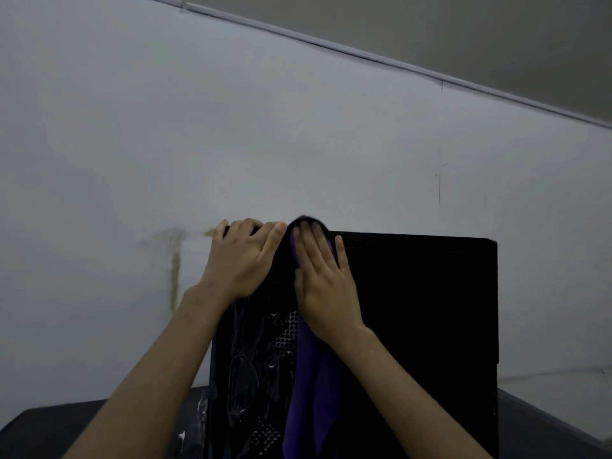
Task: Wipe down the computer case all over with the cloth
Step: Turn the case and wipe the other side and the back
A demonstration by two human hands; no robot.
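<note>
Computer case (414, 309): base cut off below — side panel too dark for detail.
Cloth (314, 392): upper part under right hand (326, 286), lower end cut off.
Left hand (241, 260): fingertips hidden behind case's top edge.

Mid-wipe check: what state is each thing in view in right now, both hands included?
computer case: standing upright on the table.
cloth: purple, bunched over the case's top edge, the rest hanging down the case.
left hand: fingers curled over the case's top edge, gripping it.
right hand: flat, fingers straight, pressing the cloth against the case.
table: dark, bearing the case.
</note>
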